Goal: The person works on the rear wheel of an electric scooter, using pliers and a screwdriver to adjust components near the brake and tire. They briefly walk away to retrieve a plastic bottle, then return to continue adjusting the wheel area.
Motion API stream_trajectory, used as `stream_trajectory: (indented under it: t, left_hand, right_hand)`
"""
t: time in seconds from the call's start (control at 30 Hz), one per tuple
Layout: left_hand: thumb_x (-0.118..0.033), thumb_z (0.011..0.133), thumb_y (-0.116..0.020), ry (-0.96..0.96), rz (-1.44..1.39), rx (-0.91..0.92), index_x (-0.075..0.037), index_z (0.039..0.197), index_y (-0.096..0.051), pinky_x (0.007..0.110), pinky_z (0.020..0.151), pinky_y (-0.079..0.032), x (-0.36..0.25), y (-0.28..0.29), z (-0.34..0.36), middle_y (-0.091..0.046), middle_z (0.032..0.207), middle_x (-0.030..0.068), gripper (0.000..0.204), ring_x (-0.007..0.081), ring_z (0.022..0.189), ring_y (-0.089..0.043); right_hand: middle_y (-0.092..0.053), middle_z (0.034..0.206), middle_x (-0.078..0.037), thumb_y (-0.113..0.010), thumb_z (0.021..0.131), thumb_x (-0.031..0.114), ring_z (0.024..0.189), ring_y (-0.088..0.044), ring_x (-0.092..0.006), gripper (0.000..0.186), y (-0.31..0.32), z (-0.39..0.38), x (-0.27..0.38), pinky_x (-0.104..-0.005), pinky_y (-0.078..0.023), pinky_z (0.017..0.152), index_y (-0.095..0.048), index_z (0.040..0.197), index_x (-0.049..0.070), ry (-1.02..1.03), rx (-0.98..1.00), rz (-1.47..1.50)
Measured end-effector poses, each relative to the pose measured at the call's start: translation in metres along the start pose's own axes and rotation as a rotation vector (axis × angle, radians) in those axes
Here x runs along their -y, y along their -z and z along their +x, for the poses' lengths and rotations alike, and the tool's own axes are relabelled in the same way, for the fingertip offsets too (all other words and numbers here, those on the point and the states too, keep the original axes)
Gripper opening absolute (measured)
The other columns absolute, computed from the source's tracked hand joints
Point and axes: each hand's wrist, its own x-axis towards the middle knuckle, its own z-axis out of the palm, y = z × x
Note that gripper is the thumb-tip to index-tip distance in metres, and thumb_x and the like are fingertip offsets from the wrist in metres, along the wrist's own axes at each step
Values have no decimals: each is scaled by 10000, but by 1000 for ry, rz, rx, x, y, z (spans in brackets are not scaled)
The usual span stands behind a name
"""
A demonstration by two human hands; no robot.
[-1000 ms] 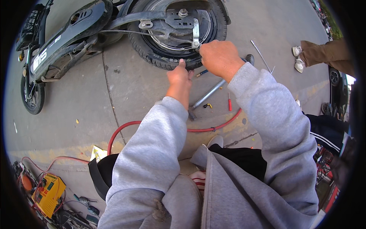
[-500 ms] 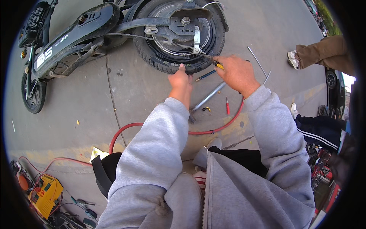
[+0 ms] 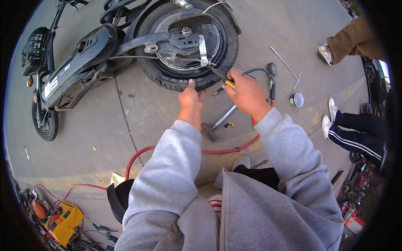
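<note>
An electric scooter (image 3: 63,85) lies on its side, its rear wheel (image 3: 146,69) at the top middle. My left hand (image 3: 190,100) grips the near edge of the tyre (image 3: 167,81), thumb on the sidewall, fingers partly hidden beneath. My right hand (image 3: 250,94) is closed round pliers (image 3: 218,74) with yellow and black handles. Their jaws point at the wheel's inner edge, close to the silver brake arm (image 3: 203,50); whether they grip anything there is too small to tell. Beside the brake arm runs a coil spring (image 3: 187,60).
Below my hands lie a hammer (image 3: 224,117) and a small yellow-black piece (image 3: 229,124). A red hose (image 3: 220,151) curves across the ground to an inflator gauge (image 3: 271,69). Rightward are a T-shaped rod (image 3: 287,65), a round tub (image 3: 296,99) and two bystanders' legs (image 3: 356,140).
The view has shifted, bringing the gauge and tub into sight. The red screwdriver is now hidden by my right arm. Both hands keep their holds on the tyre and pliers.
</note>
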Motion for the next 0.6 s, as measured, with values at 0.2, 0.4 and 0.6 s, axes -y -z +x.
stream_trajectory:
  t: [0.2, 0.4, 0.6]
  left_hand:
    - [-195, 1003, -562, -44, 35, 17, 6, 1248, -483, 498, 888, -537, 0, -2, -6, -583, 1168, 171, 327, 338, 999, -613]
    - [-184, 998, -570, -30, 55, -45, 19, 1224, -494, 438, 769, -573, -4, -8, -17, -596, 1127, 164, 314, 293, 906, -637]
    - [-152, 981, -594, -76, 18, -23, 82, 1143, -500, 357, 664, -564, 6, -6, -13, -617, 1044, 140, 300, 253, 809, -646]
  right_hand:
    - [-672, 789, -143, -705, 831, 236, 794, -671, -343, 290, 4, 30, 17, -466, -525, 640, -566, 1031, 79, 123, 113, -290]
    - [-671, 767, -135, -711, 810, 213, 749, -678, -327, 245, 1, 39, 38, -452, -534, 613, -605, 987, 81, 161, 109, -403]
    - [-663, 775, -170, -718, 764, 194, 727, -678, -336, 228, -14, 39, 60, -413, -547, 607, -643, 950, 86, 212, 152, -561]
